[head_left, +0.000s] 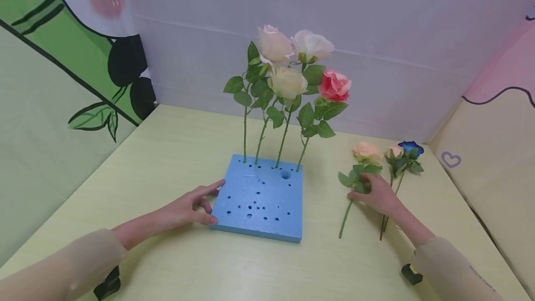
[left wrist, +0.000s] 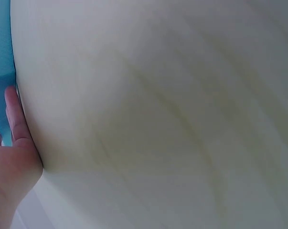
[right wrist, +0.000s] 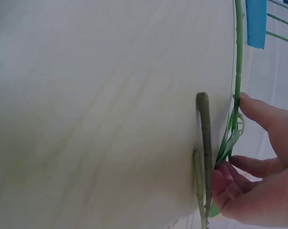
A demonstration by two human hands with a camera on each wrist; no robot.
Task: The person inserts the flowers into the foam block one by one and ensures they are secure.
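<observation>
A blue foam block (head_left: 267, 199) with many small holes lies on the table. My left hand (head_left: 188, 208) touches its left edge, forefinger and thumb spread along the side. In the left wrist view, the left hand's fingers (left wrist: 17, 119) lie against the block's side (left wrist: 1, 81). To the right of the block, my right hand (head_left: 378, 194) pinches the leafy stem of a peach rose (head_left: 367, 152). From the right wrist, the thumb and fingertips (right wrist: 251, 107) meet the green stem (right wrist: 238, 57). The rose's lower stem points toward the table's front.
Several roses stand upright in the block's back holes: pale pink (head_left: 275, 46), white (head_left: 312, 46), cream (head_left: 287, 82) and deep pink (head_left: 334, 85). A blue rose (head_left: 411, 148) and a small peach rose (head_left: 394, 152) lie at the right, their stems beneath the right wrist.
</observation>
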